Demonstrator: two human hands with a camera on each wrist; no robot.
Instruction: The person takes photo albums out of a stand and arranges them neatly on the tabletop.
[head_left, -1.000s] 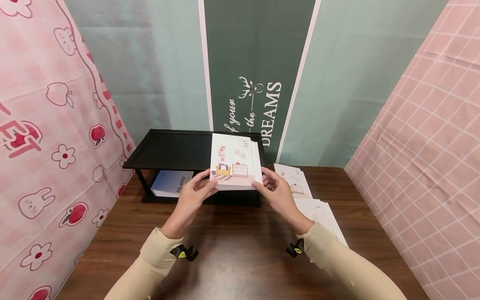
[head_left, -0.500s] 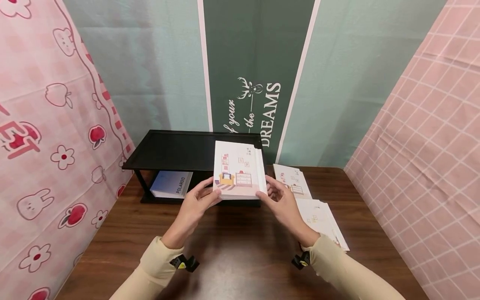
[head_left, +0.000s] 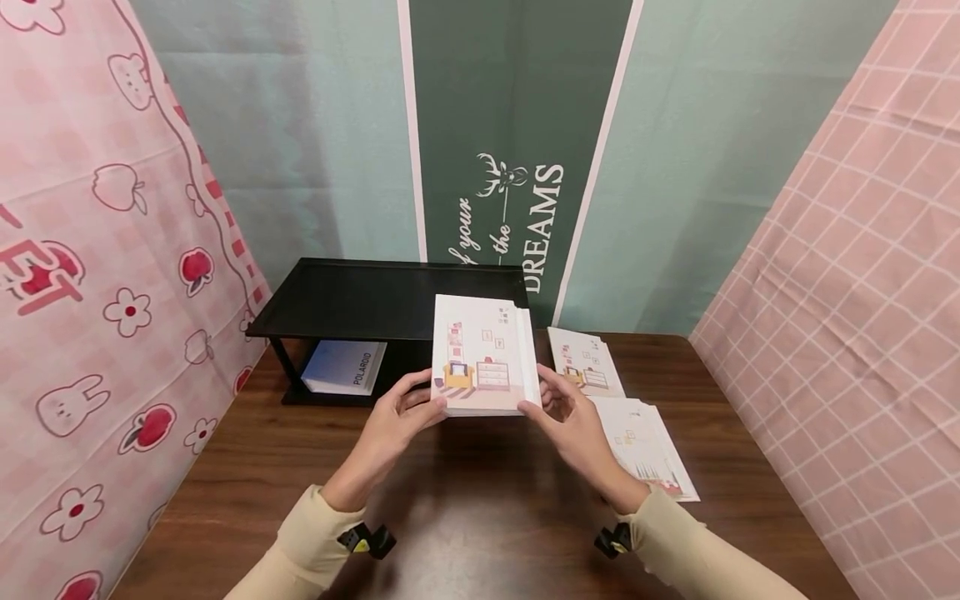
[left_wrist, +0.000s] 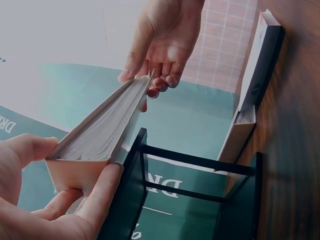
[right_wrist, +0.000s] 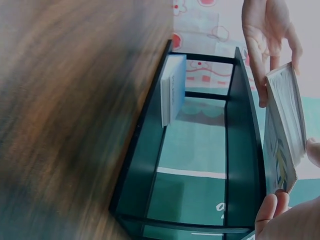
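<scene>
A thick book (head_left: 480,354) with a white cover, printed with a yellow armchair and a dresser, is held up before the black shelf (head_left: 360,298). My left hand (head_left: 392,423) grips its near left corner, thumb on the cover and fingers beneath. On the opposite side my right hand (head_left: 576,427) pinches the near right corner the same way. The left wrist view shows the page edges of the book (left_wrist: 100,127) between both hands. In the right wrist view, the book (right_wrist: 285,120) is beside the shelf's upper board (right_wrist: 245,135).
On the shelf's lower level, at the left end, lies a blue-and-white book (head_left: 345,367) marked POLAROID. Two more white illustrated books, a far one (head_left: 588,360) and a near one (head_left: 647,454), lie at right on the wooden table (head_left: 480,517). Printed cloths hang behind and on both sides.
Both hands have drawn the book toward the body and slightly right, lower in the head view. Their hold on it looks the same. The shelf and other books have stayed put.
</scene>
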